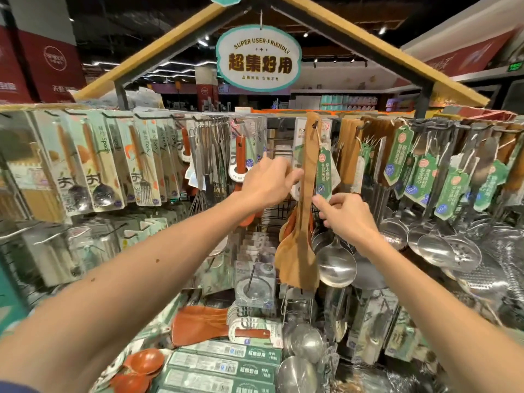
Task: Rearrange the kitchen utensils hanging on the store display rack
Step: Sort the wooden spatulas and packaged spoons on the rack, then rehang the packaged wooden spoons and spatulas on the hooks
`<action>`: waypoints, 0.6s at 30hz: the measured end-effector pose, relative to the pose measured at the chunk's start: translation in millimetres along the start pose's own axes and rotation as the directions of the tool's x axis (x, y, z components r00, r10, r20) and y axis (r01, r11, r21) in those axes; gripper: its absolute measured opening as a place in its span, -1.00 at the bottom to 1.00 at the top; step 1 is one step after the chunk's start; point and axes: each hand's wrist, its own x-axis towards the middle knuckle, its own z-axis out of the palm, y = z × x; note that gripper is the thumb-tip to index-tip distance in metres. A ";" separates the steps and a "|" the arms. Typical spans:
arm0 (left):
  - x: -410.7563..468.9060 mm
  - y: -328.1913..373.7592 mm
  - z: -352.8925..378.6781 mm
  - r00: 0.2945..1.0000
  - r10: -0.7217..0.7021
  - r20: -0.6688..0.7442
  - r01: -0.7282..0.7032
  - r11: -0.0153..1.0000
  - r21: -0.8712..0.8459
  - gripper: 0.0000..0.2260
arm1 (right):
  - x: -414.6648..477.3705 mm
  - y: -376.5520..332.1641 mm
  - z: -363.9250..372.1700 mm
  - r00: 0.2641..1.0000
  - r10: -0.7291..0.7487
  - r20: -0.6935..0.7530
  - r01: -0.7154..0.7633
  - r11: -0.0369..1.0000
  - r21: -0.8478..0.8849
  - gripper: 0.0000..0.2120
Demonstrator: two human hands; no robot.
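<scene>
Wooden spatula (304, 194) hangs from a centre hook on the display rack (272, 116). Left hand (269, 185) pinches its handle; right hand (344, 214) pinches the green tag (324, 177). Probably light, stiff; best gripped mid-handle.

Centre of the rack (283, 116), a wooden spatula (302, 222) hangs from a hook, its tag (323, 173) dangling just to its right. Left hand (266, 184) sits just left of the spatula's handle, fingertips reaching it; right hand (347, 214) is lower, to the right, at the tag's bottom edge. Behind the spatula, a steel ladle (336, 265) hangs (more ladles crowd further right). Packaged spoons and forks (119, 160) line the rail far left, whisks (211, 154) between them and the hands. Overhead, a sign (259, 59) hangs under the roof frame. Below, boxed goods (226, 370) lie flat.
</scene>
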 end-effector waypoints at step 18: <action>-355.5 -204.6 21.4 0.825 -0.365 0.432 0.317 0.931 0.180 -0.75 | -265.2 90.0 255.5 0.764 0.012 0.645 -0.102 0.990 0.102 -0.79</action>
